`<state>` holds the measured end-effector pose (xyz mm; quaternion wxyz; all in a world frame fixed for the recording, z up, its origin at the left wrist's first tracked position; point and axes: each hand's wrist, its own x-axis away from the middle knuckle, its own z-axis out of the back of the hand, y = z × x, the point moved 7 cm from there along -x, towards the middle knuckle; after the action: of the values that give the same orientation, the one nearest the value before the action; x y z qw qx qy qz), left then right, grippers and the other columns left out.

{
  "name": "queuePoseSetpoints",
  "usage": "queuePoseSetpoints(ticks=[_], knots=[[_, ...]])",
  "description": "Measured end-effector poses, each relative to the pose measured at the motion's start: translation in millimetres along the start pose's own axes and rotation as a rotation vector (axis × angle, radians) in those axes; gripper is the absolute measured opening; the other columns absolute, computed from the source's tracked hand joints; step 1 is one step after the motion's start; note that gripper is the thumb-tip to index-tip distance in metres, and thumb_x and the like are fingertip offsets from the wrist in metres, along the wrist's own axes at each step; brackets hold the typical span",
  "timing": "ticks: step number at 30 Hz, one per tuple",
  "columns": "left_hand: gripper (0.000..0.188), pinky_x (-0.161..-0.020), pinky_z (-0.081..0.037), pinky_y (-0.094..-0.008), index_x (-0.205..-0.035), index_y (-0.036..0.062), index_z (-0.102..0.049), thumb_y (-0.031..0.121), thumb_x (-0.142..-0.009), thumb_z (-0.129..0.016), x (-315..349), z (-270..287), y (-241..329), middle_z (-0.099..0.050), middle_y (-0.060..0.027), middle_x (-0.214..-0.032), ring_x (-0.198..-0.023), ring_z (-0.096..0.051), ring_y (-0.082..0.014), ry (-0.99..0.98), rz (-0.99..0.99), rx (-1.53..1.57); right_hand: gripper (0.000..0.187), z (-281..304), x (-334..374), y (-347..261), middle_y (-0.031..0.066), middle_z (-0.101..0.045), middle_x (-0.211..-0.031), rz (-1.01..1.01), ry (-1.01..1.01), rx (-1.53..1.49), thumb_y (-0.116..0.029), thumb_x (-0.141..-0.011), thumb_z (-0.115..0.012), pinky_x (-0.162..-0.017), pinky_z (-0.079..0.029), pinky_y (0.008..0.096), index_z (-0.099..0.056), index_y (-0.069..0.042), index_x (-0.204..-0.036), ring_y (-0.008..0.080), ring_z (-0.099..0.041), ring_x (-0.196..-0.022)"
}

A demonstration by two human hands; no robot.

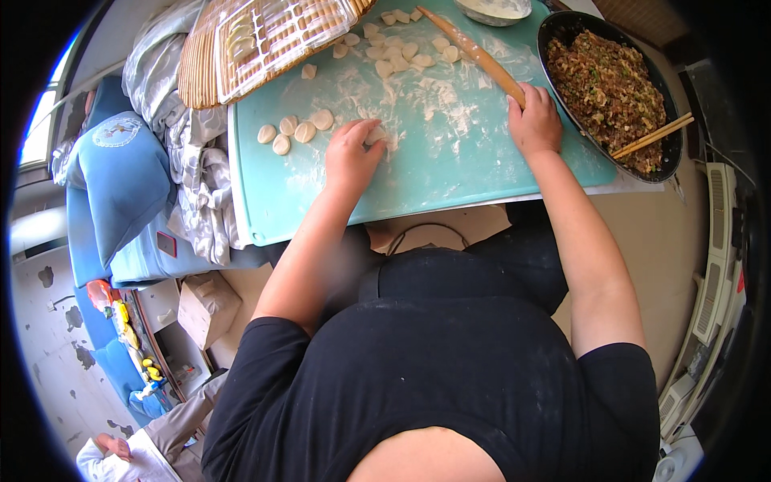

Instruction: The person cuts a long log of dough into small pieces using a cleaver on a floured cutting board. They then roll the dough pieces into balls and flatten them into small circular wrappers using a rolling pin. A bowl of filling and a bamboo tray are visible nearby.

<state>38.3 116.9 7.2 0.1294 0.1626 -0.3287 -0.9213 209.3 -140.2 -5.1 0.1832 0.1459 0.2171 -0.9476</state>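
On the floured teal mat [426,183], my left hand [351,157] has its thumb and forefinger curled round a small dough piece [375,138], partly hidden by the fingers. My right hand [536,120] is closed on the near end of a wooden rolling pin [474,52], which slants away to the far left. Left of my left hand lie several flattened dough rounds [304,132]. Farther back, a scattering of small dough pieces [393,55] rests on the flour.
A black pan of chopped filling [606,88] stands at the right, chopsticks [652,135] across its rim. At the far left, a woven tray [201,72] holds a few dumplings. A flour bowl [495,10] is at the back. Another person's hand [114,447] shows lower left.
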Motion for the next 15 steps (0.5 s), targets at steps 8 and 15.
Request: queuePoseSetpoints(ticks=[8,15], knots=[[0.038,-0.082,-0.047,-0.0297,-0.110,0.0058,-0.062,0.006,-0.073,-0.070,14.5,9.4,-50.0,-0.064,-0.0085,-0.101,-0.095,-0.060,-0.0208,0.000,0.228,0.282,0.028,0.6,1.1,-1.3,0.0082,-0.056,-0.104,-0.019,-0.010,0.009,-0.027,-0.084,-0.059,-0.080,-0.047,0.0403,-0.057,-0.014,-0.109,0.0313,-0.055,-0.096],[0.044,-0.074,-0.049,-0.0319,-0.114,0.0070,-0.061,0.010,-0.072,-0.071,8.1,15.0,-15.0,-0.058,-0.0101,-0.107,-0.088,-0.059,-0.0239,-0.078,-0.045,-0.113,0.030,-1.6,-0.2,0.0,0.0094,-0.056,-0.105,-0.004,-0.027,-0.001,-0.027,-0.085,-0.058,-0.083,-0.046,0.0407,-0.056,-0.012,-0.111,0.0300,-0.054,-0.098]])
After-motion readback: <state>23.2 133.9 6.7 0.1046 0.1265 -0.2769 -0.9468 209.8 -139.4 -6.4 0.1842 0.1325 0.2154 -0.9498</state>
